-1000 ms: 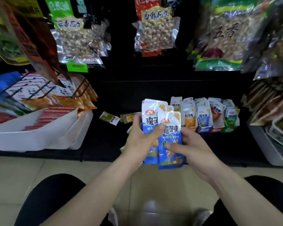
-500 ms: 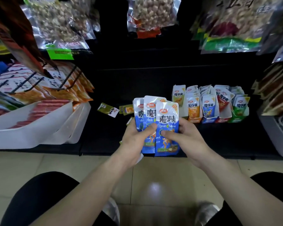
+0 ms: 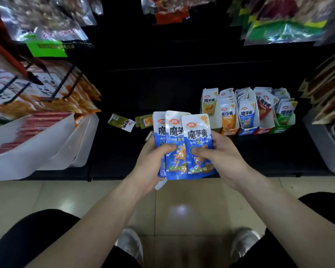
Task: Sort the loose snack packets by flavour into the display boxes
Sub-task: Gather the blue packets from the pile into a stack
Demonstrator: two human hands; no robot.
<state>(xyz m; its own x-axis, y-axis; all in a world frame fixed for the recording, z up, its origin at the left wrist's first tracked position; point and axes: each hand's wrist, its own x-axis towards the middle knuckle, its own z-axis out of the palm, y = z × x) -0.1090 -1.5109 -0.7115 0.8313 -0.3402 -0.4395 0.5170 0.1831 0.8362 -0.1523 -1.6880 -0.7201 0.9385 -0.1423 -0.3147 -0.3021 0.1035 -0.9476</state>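
Observation:
Both hands hold a fanned stack of blue snack packets (image 3: 183,132) upright over the front edge of the dark shelf. My left hand (image 3: 153,161) grips the stack from the left, thumb across the fronts. My right hand (image 3: 219,157) holds the frontmost packet from the right. Behind and to the right stands a row of display boxes: a yellow-green one (image 3: 209,105), an orange one (image 3: 228,120), a blue one (image 3: 247,120), a red one (image 3: 264,111) and a green one (image 3: 284,117). Loose olive-green packets (image 3: 122,122) lie on the shelf, left of the stack.
White plastic bins (image 3: 37,151) with red sticks sit at the left under hooks of hanging orange packets (image 3: 66,97). Another white bin (image 3: 323,144) stands at the far right. Large snack bags hang overhead. Below are the tiled floor (image 3: 182,200), my knees and shoes.
The camera has tilted down, so the shelves sit higher in view. The blue packets are fanned out more evenly, and both hands have come lower on them.

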